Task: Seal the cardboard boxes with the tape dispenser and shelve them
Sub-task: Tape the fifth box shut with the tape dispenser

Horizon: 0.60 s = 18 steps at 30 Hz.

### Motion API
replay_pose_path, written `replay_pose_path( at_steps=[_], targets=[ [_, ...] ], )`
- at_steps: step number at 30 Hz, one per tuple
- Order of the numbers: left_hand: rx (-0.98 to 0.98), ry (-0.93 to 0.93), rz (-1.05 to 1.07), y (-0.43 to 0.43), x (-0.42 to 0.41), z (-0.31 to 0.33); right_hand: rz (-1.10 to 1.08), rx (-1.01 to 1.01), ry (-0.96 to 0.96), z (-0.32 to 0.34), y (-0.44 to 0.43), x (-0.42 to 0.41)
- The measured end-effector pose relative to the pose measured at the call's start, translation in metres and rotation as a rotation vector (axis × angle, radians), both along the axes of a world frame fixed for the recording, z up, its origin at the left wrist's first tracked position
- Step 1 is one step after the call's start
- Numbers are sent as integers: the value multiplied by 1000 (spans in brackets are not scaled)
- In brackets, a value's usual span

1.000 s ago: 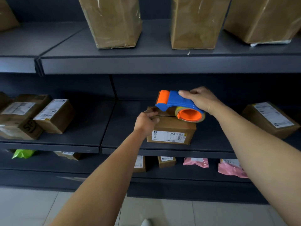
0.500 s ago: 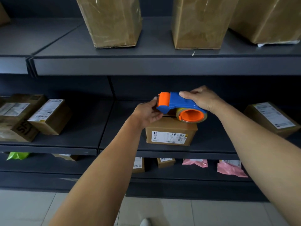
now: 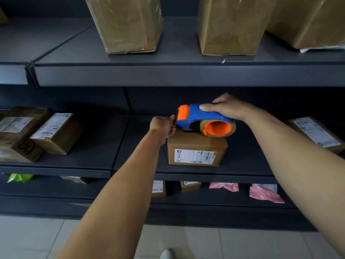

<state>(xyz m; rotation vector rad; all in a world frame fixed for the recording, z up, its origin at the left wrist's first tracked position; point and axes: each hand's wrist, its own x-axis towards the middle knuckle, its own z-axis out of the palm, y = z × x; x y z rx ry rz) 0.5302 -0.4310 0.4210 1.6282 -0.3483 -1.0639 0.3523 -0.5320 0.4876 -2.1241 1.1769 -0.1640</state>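
A small cardboard box (image 3: 196, 146) with a white label on its front stands on the middle shelf (image 3: 186, 171). On top of it rests a blue and orange tape dispenser (image 3: 203, 118) with a roll of clear tape. My right hand (image 3: 229, 107) grips the dispenser's blue body from above. My left hand (image 3: 164, 126) is at the dispenser's orange front end, fingers curled as if pinching the tape end there; the tape itself is too thin to make out.
Three tall brown parcels (image 3: 127, 25) stand on the upper shelf. Labelled boxes (image 3: 54, 133) sit at the left of the middle shelf, another box (image 3: 315, 133) at the right. The bottom shelf holds small boxes, pink mailers (image 3: 265, 193) and a green bag (image 3: 18, 177).
My left hand rose from the box's top left corner to the dispenser's orange front end. The dispenser and my right hand barely shifted.
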Motion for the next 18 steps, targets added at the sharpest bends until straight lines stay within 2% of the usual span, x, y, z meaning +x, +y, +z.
replay_pose_path(
  at_steps=[6,18],
  targets=[
    [64,29,113,14,15,-19,-23,-7,87,-4,-12,-11],
    [83,-2,70,13,24,-28,-23,-33,125,-5,-14,4]
  ],
)
